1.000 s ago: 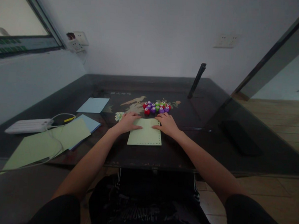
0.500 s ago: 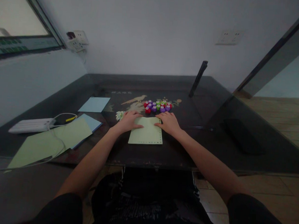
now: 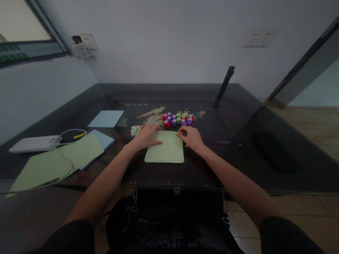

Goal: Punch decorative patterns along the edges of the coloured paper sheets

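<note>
A pale yellow-green sheet of paper (image 3: pixel 165 151) lies on the dark table in front of me, with small marks along its lower and right edges. Its lower corners look doubled, as if layered. My left hand (image 3: pixel 146 136) rests over the upper left of the sheet, fingers stretched and thumb apart. At the upper right corner, my right hand (image 3: pixel 192 137) pinches the paper between thumb and index finger. Just beyond the sheet sit several small red, purple and green pieces with white eye-like dots, such as a red piece (image 3: pixel 166 124). A small pile of whitish bits (image 3: pixel 135 130) touches or nearly touches my left hand.
To the left are a light blue sheet (image 3: pixel 106 118), more yellow-green paper (image 3: pixel 41 164), and a white power strip (image 3: pixel 35 143) whose cable crosses the paper. A black upright bar (image 3: pixel 224 86) stands at the back right. A dark flat object (image 3: pixel 275 151) lies at right.
My right hand has gone from lying spread on the sheet to pinching its upper right corner. The left hand stays almost where it was. The view has shifted slightly.
</note>
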### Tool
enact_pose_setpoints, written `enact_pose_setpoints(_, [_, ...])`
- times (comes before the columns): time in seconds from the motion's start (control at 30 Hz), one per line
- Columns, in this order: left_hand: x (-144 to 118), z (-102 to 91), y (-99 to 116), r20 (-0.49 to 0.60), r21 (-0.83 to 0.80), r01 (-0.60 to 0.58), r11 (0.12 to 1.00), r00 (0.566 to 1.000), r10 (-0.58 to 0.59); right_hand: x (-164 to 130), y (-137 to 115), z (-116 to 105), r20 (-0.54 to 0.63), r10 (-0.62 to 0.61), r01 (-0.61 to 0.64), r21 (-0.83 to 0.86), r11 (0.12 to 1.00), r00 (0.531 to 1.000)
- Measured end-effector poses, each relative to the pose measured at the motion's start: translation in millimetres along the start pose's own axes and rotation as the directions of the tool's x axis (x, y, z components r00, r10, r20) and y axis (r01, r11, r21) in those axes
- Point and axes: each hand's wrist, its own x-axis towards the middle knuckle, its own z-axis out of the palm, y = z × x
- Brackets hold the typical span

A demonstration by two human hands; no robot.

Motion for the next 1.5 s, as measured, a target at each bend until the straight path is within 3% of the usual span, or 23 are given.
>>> enact_pose_setpoints(0.1, [0.6,-1.8,-0.7,-0.04,-0.031,0.005,1.0,0.999,-0.006,0.1,1.2,0.8,-0.038,0.039,-0.032,0.17,0.985,0.999])
enact_pose_setpoints(0.2, [1.2,-4.8,-2.3,-0.173,-0.107,-0.008,0.994,0.985,-0.01,1.3,2.9,-0.1,-0.063,0.102,-0.076,0.321,0.944,0.993])
enact_pose_setpoints(0.3, [2.4,-5.5,-4.6,-0.291,-0.258,-0.02,0.966,0.955,-0.058,4.4,7.7,-2.6,-0.074,0.141,-0.098,0.417,0.904,0.987])
enact_pose_setpoints(0.37, [3.9,-3.3,-6.3,-0.294,-0.386,-0.005,0.923,0.949,-0.118,7.2,12.1,-4.5,-0.086,0.163,-0.103,0.474,0.874,0.983])
enact_pose_setpoints(0.53, [8.1,5.6,-7.4,-0.118,-0.658,0.056,0.751,0.977,-0.176,12.5,20.3,-10.2,-0.074,0.216,-0.129,0.601,0.788,0.974])
enact_pose_setpoints(0.83, [-0.2,2.5,0.3,0.144,-0.811,0.17,0.56,0.985,-0.09,16.4,26.1,-26.3,-0.166,0.248,-0.078,0.662,0.745,0.954])
enact_pose_setpoints(0.97, [-1.8,1.4,3.0,0.246,-0.779,0.239,0.58,0.967,-0.067,17.7,28.8,-32.2,-0.196,0.274,-0.071,0.68,0.73,0.942])
enact_pose_setpoints(1.2, [-3.1,1.9,7.0,0.346,-0.684,0.223,0.694,0.938,0.039,17.0,25.7,-36.2,-0.24,0.263,-0.038,0.666,0.745,0.934])
enact_pose_setpoints(1.37, [-2.2,2.0,7.9,0.324,-0.663,0.225,0.714,0.946,0.002,16.5,25.8,-36.2,-0.178,0.261,-0.068,0.691,0.72,0.949])
enact_pose_setpoints(1.5, [1.2,1.2,5.5,0.22,-0.636,0.207,0.743,0.972,-0.082,14.0,23.6,-36.7,-0.004,0.224,-0.159,0.694,0.703,0.975])
